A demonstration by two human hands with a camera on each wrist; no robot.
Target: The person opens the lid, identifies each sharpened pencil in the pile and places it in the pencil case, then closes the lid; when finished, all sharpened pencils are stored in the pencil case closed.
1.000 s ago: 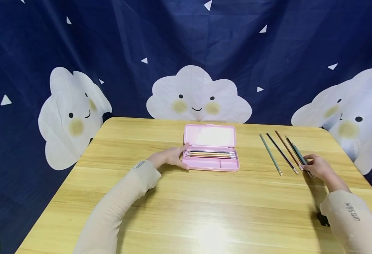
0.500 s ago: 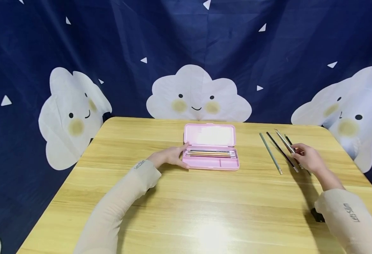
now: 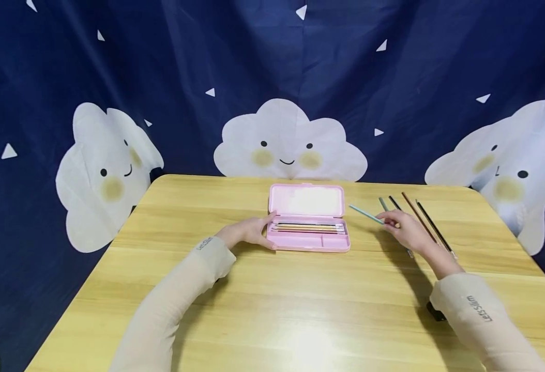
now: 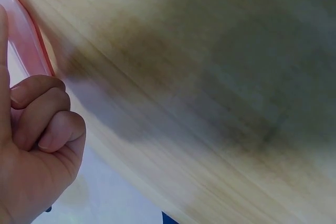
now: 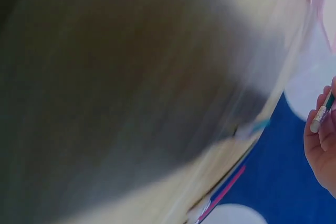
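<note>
My left hand (image 3: pixel 251 231) holds the left end of an open pink pencil case (image 3: pixel 300 241), thumb at the front corner and a finger at the hinge side. In the left wrist view the other fingers of that hand (image 4: pixel 44 114) are curled beside the case's edge. Several pencils (image 3: pixel 307 227) lie in the case's long rear compartment. To the right of the case, above the table, my right hand (image 3: pixel 405 230) pinches a light green pencil (image 3: pixel 365 213) near its eraser end, its other end pointing left towards the case. The pencil's eraser (image 5: pixel 315 125) shows in the right wrist view.
On the wooden table (image 3: pixel 272 299), right of my right hand, lie a brown pencil (image 3: pixel 419 214) and a black pencil (image 3: pixel 435 227). A dark pencil (image 3: pixel 394 202) and another green pencil (image 3: pixel 383 204) are partly hidden by the hand. A dark blue curtain (image 3: pixel 184 62) hangs behind.
My right hand has lifted the light green pencil from the right end of the row and carried it left towards the case, turning it. My left hand has stayed on the case.
</note>
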